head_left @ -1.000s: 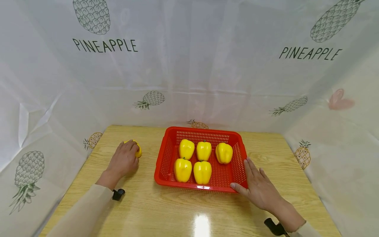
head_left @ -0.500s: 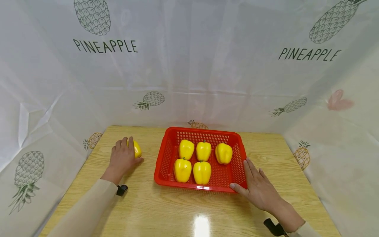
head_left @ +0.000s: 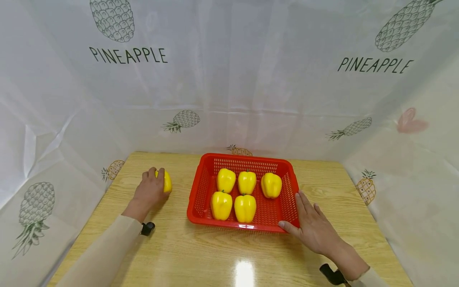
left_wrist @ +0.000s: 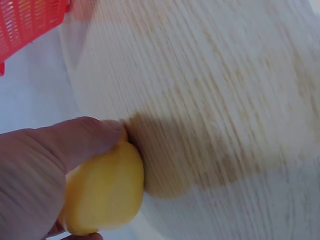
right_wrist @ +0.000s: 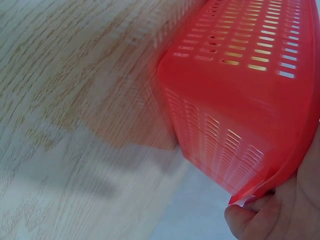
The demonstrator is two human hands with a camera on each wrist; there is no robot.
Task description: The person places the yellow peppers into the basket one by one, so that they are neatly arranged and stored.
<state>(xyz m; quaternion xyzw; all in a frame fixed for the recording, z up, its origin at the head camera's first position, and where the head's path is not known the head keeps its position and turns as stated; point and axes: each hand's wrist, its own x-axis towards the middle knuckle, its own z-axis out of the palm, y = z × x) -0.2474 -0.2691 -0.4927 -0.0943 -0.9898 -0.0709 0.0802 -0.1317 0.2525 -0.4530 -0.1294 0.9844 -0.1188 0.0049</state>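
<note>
A red slotted basket [head_left: 201, 187] sits mid-table and holds several yellow bell peppers [head_left: 245, 208]. Left of it, my left hand [head_left: 148, 190] grips a loose yellow pepper [head_left: 167, 182] on the wood; in the left wrist view the fingers [left_wrist: 55, 150] curl over the pepper [left_wrist: 102, 192]. My right hand [head_left: 312, 225] lies with straight fingers against the basket's front right corner, thumb at the rim. The right wrist view shows the basket wall [right_wrist: 240, 105] and my thumb [right_wrist: 255, 217] under its lip.
The wooden table [head_left: 215, 255] is walled on three sides by white plastic sheeting printed with pineapples [head_left: 183, 119]. Bare wood lies in front of the basket and to its right. A black wrist strap [head_left: 148, 228] shows on each arm.
My left hand has turned and closed more around the loose pepper, shifting slightly away from me. The right hand and the basket have stayed put.
</note>
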